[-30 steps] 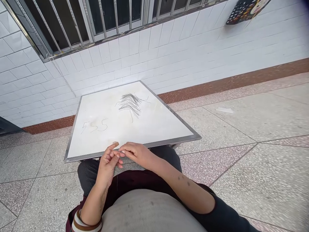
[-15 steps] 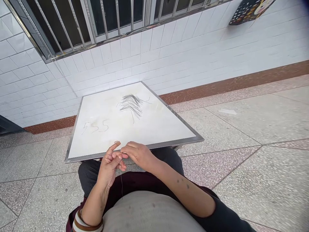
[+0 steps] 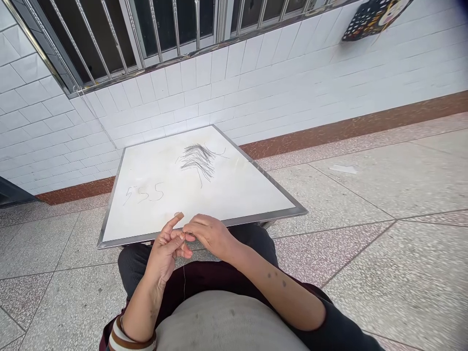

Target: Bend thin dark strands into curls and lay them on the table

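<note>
**Strand pinched between both hands at tabletop edge**

Head view: left hand (image 3: 166, 251) and right hand (image 3: 208, 234) meet fingertip to fingertip, fingers clenched on one thin strand (image 3: 184, 273) hanging toward the lap; loose hair pile (image 3: 197, 160) lies far across the tabletop (image 3: 241, 195); step judged: handling a single strand; next calls for steady pinch.

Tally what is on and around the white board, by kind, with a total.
Hands: 2, left hand and right hand, fingertips meeting on one thin dark strand that hangs down
White board: 1
Pile of dark strands on the board: 1
Handwritten digits on the board: 3, all 5s
Total: 8
</note>
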`<state>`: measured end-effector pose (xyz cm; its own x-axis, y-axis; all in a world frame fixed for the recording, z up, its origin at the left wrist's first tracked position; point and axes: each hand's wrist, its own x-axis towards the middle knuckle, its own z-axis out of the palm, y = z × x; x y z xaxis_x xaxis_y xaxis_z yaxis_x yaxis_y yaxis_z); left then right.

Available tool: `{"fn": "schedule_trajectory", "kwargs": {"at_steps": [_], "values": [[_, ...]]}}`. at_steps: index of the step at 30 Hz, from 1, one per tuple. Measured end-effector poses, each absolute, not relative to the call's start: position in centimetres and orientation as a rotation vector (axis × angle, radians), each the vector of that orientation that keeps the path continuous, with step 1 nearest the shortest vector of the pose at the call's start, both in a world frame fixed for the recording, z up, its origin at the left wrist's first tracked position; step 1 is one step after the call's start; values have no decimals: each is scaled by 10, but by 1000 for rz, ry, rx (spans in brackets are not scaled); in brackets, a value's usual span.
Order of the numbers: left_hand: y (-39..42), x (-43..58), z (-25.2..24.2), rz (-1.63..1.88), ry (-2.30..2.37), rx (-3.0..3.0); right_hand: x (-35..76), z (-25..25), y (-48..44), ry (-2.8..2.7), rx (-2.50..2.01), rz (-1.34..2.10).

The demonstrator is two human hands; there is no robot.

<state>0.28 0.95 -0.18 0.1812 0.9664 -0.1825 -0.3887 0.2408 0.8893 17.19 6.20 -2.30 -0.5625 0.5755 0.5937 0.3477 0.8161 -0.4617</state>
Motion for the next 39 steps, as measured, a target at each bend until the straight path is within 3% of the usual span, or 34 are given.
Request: {"fn": "schedule_trajectory", "kwargs": {"at_steps": [6,10,20,39], "values": [[12,2,-2,1095,936,797,172,-22,66,-2223,-658,344],[16,4,-3,1259,914,744,175,-14,63,-1983,-842,252],[18,7,-6,1514,925,761,142,-36,29,-2013,-941,965],[14,-3,-14,1499,1091,1041,138,-38,27,-1986,-924,1008]]}}
